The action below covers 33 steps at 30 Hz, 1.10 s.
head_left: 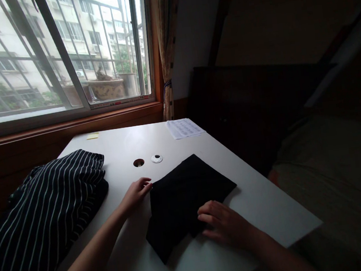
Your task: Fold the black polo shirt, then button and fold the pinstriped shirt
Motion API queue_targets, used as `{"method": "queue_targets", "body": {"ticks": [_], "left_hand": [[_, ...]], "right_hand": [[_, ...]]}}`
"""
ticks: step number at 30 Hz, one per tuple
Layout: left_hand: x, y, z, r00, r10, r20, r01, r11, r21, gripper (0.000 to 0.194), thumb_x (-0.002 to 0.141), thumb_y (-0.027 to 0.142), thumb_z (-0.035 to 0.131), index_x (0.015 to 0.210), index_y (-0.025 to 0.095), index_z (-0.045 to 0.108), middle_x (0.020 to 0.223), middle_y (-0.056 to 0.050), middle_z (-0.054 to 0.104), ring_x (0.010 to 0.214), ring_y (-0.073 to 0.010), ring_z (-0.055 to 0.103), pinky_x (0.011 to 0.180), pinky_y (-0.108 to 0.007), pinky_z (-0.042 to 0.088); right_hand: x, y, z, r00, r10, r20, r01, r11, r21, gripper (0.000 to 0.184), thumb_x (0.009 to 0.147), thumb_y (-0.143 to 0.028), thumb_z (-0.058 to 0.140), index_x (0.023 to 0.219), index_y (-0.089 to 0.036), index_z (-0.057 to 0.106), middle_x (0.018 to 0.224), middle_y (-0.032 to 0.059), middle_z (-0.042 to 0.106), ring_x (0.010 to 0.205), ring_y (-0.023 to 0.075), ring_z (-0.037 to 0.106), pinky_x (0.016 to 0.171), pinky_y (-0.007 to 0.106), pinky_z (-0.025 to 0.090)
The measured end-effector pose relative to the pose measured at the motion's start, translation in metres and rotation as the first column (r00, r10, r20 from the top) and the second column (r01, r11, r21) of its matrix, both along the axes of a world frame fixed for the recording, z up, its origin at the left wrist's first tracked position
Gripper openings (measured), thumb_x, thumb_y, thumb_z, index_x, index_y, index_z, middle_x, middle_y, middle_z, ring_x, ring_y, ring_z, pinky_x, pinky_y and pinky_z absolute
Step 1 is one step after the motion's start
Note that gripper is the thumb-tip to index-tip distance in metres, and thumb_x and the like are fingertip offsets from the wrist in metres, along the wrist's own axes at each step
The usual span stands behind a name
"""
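Note:
A black garment (pixel 187 195), partly folded, lies spread on the white table; its exact kind is hard to make out. At its upper left edge, my left hand (pixel 138 191) has its fingers loosely stretched out, the tips touching the cloth. My right hand (pixel 221 222) rests on the lower right edge, fingers slightly bent and apart. Neither hand is visibly gripping the fabric. One corner of the garment points toward me at the lower left, and another juts out to the right.
A black-and-white striped garment (pixel 53 197) is heaped on the left of the table (pixel 118 138). Behind the black cloth are a round cable hole (pixel 138 163) and its white cap (pixel 157 158). Printed papers (pixel 184 128) and a yellow note (pixel 92 136) lie at the far edge.

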<state>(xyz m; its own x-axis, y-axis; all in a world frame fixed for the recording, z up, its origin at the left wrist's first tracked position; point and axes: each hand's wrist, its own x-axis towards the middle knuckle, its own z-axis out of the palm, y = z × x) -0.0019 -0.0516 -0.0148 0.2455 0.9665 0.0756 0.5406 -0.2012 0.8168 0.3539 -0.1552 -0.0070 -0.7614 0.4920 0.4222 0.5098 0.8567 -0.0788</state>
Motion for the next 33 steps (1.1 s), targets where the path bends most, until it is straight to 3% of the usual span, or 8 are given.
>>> {"method": "queue_targets", "body": {"ticks": [6, 14, 24, 27, 33], "left_hand": [[0.022, 0.027, 0.006, 0.999, 0.002, -0.039, -0.006, 0.995, -0.095, 0.052, 0.077, 0.055, 0.062, 0.113, 0.018, 0.068, 0.098, -0.01, 0.074, 0.088, -0.0271, 0.069, 0.078, -0.034, 0.05], [0.027, 0.035, 0.019, 0.998, -0.038, -0.051, 0.025, 0.972, -0.233, 0.042, 0.068, 0.053, 0.064, 0.082, 0.015, 0.074, 0.074, -0.006, 0.071, 0.073, -0.0246, 0.065, 0.065, -0.031, 0.045], [0.032, 0.026, 0.026, 0.992, 0.097, 0.078, -0.085, 0.987, -0.138, 0.037, 0.071, 0.052, 0.063, 0.081, 0.017, 0.061, 0.077, -0.004, 0.063, 0.074, -0.0209, 0.058, 0.066, -0.031, 0.042], [0.031, 0.024, 0.036, 0.981, 0.114, 0.159, -0.099, 0.99, -0.095, 0.04, 0.072, 0.052, 0.065, 0.089, 0.017, 0.057, 0.08, -0.003, 0.062, 0.076, -0.02, 0.058, 0.067, -0.031, 0.044], [0.009, 0.003, 0.072, 0.956, 0.104, 0.275, -0.094, 0.994, -0.05, 0.045, 0.074, 0.05, 0.069, 0.103, 0.018, 0.056, 0.081, -0.001, 0.061, 0.074, -0.0178, 0.057, 0.066, -0.029, 0.043]], "right_hand": [[-0.007, 0.001, 0.003, 0.999, 0.022, 0.05, -0.028, 0.992, 0.123, 0.029, 0.092, -0.011, 0.053, 0.118, -0.021, 0.061, 0.109, 0.0067, 0.07, 0.1, 0.0216, 0.063, 0.088, 0.038, 0.052], [-0.023, 0.001, 0.006, 0.996, 0.073, -0.057, -0.062, 0.983, 0.17, 0.025, 0.09, -0.011, 0.055, 0.112, -0.017, 0.064, 0.098, 0.0071, 0.072, 0.088, 0.0214, 0.064, 0.077, 0.037, 0.053], [-0.022, -0.008, 0.02, 0.96, 0.003, -0.279, 0.028, 0.994, 0.105, 0.036, 0.088, -0.007, 0.056, 0.121, -0.019, 0.059, 0.098, 0.0075, 0.07, 0.089, 0.0208, 0.064, 0.079, 0.037, 0.054], [-0.027, -0.012, 0.034, 0.95, 0.022, -0.313, 0.025, 0.989, 0.146, 0.037, 0.088, -0.007, 0.056, 0.124, -0.018, 0.059, 0.098, 0.0075, 0.069, 0.089, 0.0198, 0.064, 0.079, 0.036, 0.054], [-0.053, -0.026, 0.056, 0.947, 0.127, -0.296, -0.05, 0.966, 0.252, 0.033, 0.085, -0.007, 0.062, 0.118, -0.012, 0.061, 0.09, 0.0062, 0.07, 0.08, 0.0173, 0.062, 0.072, 0.033, 0.053]]}}
